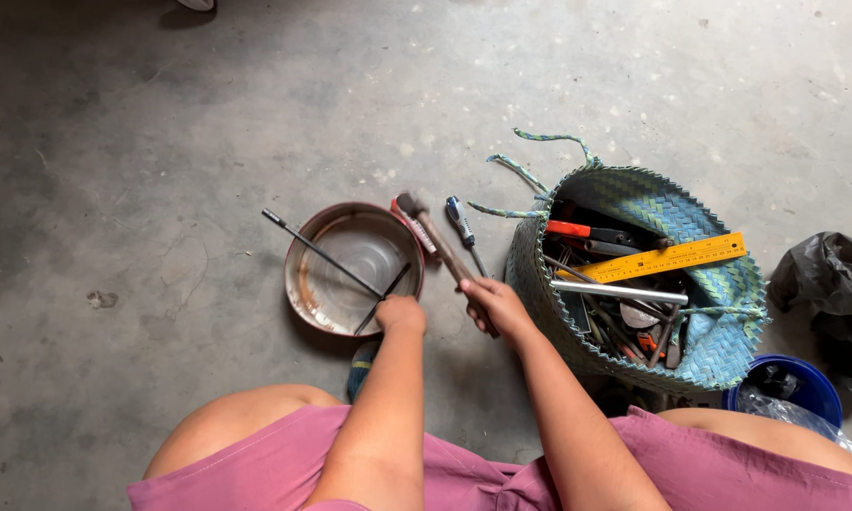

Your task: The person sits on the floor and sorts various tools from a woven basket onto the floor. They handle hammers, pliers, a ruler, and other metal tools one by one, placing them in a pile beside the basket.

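Floor: bare grey concrete floor [161, 142].
Left hand [402, 314]: clenched on a thin dark rod [385, 298] over the round metal tin [305, 284].
Right hand [497, 305]: grasping the hammer [442, 248] by its handle, head just above the tin's rim.
Right of hands: woven basket [719, 360] with yellow ruler [667, 257].
Handling: judged best with rod steady and short, square taps.

Bare floor [114, 142] left; basket [719, 350] right
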